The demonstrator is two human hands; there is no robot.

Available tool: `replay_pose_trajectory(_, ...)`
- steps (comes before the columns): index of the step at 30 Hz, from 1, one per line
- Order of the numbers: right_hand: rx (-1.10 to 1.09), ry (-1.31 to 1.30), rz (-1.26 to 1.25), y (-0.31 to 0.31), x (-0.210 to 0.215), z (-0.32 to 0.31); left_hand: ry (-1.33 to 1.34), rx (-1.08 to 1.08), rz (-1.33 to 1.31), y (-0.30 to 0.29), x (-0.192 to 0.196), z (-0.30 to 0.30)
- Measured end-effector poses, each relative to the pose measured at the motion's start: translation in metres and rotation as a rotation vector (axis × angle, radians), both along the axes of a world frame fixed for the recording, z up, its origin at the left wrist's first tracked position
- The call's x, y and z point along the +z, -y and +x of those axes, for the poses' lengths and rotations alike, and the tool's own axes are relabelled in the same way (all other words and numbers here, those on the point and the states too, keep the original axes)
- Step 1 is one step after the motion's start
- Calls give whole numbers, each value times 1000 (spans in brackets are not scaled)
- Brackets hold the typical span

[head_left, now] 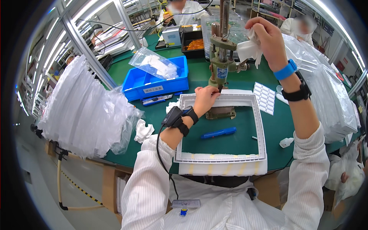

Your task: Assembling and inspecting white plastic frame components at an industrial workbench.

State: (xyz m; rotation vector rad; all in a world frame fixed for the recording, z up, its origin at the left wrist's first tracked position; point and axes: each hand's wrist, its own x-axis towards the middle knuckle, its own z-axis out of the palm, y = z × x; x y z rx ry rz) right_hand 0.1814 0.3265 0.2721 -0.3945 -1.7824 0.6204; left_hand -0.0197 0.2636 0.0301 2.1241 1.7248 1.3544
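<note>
Pinching something small at the far edge of the white rectangular frame [220, 130], our left hand [205, 100] has its fingertips pressed together right under the green hand press [221, 57] — what sits between them is too small to tell. That placement looks deliberate: the frame's far rail lies on the press base, so the hand seems to steady the spot where the ram comes down. Our right hand [268, 36] is raised above, its grip closed on a crumpled white cloth [248, 50] beside the press column, seemingly kept off the frame. The frame lies flat on the green tabletop [199, 74], its near rail resting on a striped foam pad at the edge closest to us. Inside the frame lies a blue pen [218, 133]; a sheet of white labels [265, 97] sits just right of it — within easy reach. Farther left, a blue bin [153, 78] holds a clear bag, and bagged white frames are stacked at both sides.
</note>
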Motion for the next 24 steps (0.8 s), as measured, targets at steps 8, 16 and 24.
replay_pose_trajectory(8, -52, 62, -11, 64, -28, 29, 29, 3, 76, -4, -1, 4)
replay_pose_trajectory(16, 30, 261, 282, 94, -92, 56, 60, -16, 24, 3, 7, -1)
replay_pose_trajectory(24, 215, 668, 758, 77, -152, 51, 199, -18, -162, 4, 15, -2)
